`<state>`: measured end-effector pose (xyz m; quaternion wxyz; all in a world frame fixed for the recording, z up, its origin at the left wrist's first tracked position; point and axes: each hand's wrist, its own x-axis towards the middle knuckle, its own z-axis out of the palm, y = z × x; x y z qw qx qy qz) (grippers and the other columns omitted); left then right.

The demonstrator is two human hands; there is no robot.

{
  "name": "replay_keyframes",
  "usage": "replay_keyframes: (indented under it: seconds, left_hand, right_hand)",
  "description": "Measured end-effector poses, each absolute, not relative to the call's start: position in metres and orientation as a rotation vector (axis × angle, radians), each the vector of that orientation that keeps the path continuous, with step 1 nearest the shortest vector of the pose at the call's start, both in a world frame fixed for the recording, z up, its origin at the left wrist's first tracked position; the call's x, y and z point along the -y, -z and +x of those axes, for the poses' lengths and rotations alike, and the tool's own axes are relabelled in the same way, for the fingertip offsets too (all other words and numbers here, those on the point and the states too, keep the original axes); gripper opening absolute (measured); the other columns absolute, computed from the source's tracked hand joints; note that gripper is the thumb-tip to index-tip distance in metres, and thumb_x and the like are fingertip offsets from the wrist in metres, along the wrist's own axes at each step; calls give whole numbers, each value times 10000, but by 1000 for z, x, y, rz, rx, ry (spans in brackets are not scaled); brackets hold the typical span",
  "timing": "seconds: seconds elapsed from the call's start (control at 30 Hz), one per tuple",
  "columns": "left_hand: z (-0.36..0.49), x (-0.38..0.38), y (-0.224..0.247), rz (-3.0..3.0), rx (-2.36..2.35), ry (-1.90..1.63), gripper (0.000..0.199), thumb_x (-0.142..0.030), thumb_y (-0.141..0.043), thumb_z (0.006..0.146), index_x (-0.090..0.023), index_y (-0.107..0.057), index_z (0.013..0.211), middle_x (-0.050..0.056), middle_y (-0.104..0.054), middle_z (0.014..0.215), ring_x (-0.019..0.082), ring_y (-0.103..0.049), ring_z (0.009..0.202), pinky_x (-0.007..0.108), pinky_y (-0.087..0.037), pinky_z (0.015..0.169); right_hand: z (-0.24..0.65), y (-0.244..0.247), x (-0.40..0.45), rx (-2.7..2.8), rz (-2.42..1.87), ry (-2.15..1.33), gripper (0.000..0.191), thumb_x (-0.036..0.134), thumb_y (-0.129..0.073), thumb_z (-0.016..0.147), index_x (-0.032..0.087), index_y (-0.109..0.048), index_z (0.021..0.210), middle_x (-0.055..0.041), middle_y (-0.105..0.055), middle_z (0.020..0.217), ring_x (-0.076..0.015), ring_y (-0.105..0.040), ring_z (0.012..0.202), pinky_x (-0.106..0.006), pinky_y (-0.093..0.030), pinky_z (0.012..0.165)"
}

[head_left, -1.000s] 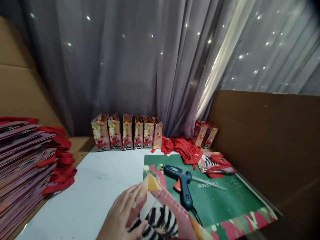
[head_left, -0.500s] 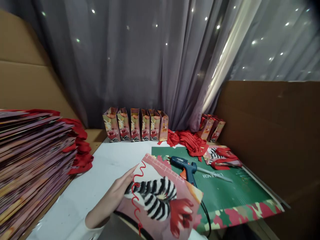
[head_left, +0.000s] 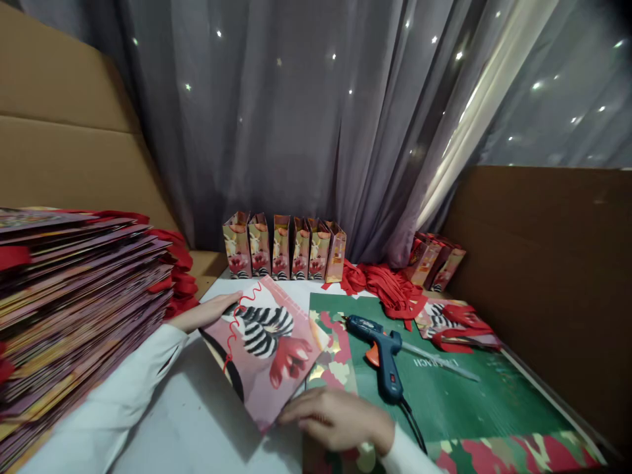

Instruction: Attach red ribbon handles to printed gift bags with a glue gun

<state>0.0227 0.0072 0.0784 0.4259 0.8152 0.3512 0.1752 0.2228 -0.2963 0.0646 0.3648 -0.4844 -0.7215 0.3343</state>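
My left hand (head_left: 224, 308) grips the upper left edge of a flat pink paper bag (head_left: 284, 342), printed with a zebra-striped figure, a red flower and a curly red line. The bag is tilted above the white tabletop (head_left: 168, 408). By its lower right edge is my right hand (head_left: 336, 418), slightly blurred, with fingers stretched toward the bag and apart; whether they touch it I cannot tell. A dark blue glue gun (head_left: 382, 349) with an orange trigger lies right of the bag, a clear glue stick (head_left: 439, 359) sticking out of its back.
Tall stacked flat bags (head_left: 83, 316) with red ribbons fill the left side. Several upright bags (head_left: 281, 250) stand at the back. Red ribbons (head_left: 390, 286) lie beside them. A green printed sheet (head_left: 459, 401) carries another flat bag (head_left: 444, 319). Cardboard walls (head_left: 553, 263) flank the table.
The bag has moved left and away from me, held by my left hand. My right hand, hidden before, now shows at its lower right. The camera view has shifted left.
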Motion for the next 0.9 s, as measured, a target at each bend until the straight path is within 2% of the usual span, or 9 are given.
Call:
replay_keyframes:
  seconds: [0.07,0.13,0.2,0.3,0.4,0.53,0.67,0.8,0.9]
  left_hand:
    - [30,-32,-80,2114,-912,-405,597,-661,-544,666,-157,-741,917,79,-732,1103,304,-629,1120,354,-438,1042]
    - [42,-43,-86,2193,-945,-383,530,-590,-578,663,-149,-733,911,100,-726,1118,318,-614,1137,359,-426,1046]
    - [56,-38,-96,2266,-969,-394,491,-546,-560,699,-145,-720,934,132,-716,1129,326,-602,1151,369,-430,1033]
    - [73,4,-110,2355,-914,-442,470,-512,-424,832,-171,-689,1018,121,-702,1148,280,-600,1156,341,-459,991]
    - [74,80,-102,2509,-686,-421,421,-428,-317,941,-222,-643,1109,69,-702,1128,209,-637,1064,300,-487,932]
    - [64,170,-37,2789,-335,-254,288,-266,-441,910,-248,-672,1080,71,-717,1064,209,-671,978,302,-513,909]
    - [62,197,26,2917,-483,-185,542,-243,-501,879,-226,-468,1420,112,-449,1483,279,-473,1331,362,-450,1058]
    - [69,194,39,2845,-812,-154,635,-440,-347,960,-113,-301,1502,139,-234,1571,311,-292,1437,438,-374,1123]
    - [75,190,30,2836,-983,-137,598,-353,-323,961,-95,-281,1500,139,-232,1574,315,-270,1446,481,-345,1130]
  right_hand:
    - [268,-77,286,1965,-1399,-967,345,284,-402,968,193,-720,1066,-52,-748,1014,-171,-686,952,-263,-511,859]
    - [322,-87,273,1779,-2031,-458,356,260,-369,984,214,-720,1015,-29,-739,1027,-159,-673,972,-248,-489,880]
    - [373,-90,261,1542,-2325,-197,348,191,-372,968,128,-650,1169,-144,-664,1200,-231,-602,1137,-339,-433,977]
    - [425,-81,250,1288,-2623,-1,316,201,-525,912,36,-625,1163,-280,-587,1246,-361,-528,1212,-497,-378,1002]
    - [447,-67,244,1219,-2771,24,269,239,-694,827,82,-669,1044,-204,-637,1187,-333,-533,1204,-518,-361,1028]
    - [460,-69,235,1199,-2793,-20,172,285,-650,884,129,-669,954,-79,-684,1066,-229,-609,1082,-479,-417,1008]
    - [471,-106,219,1156,-2640,3,181,307,-628,898,128,-651,922,-76,-676,1037,-221,-616,1044,-466,-438,976]
    - [464,-164,195,1187,-2285,-33,116,234,-633,842,145,-591,781,-101,-678,902,-229,-627,978,-380,-451,891]
    - [436,-200,177,1244,-1917,-153,97,277,-507,868,182,-530,872,-66,-677,890,-169,-633,847,-291,-473,788]
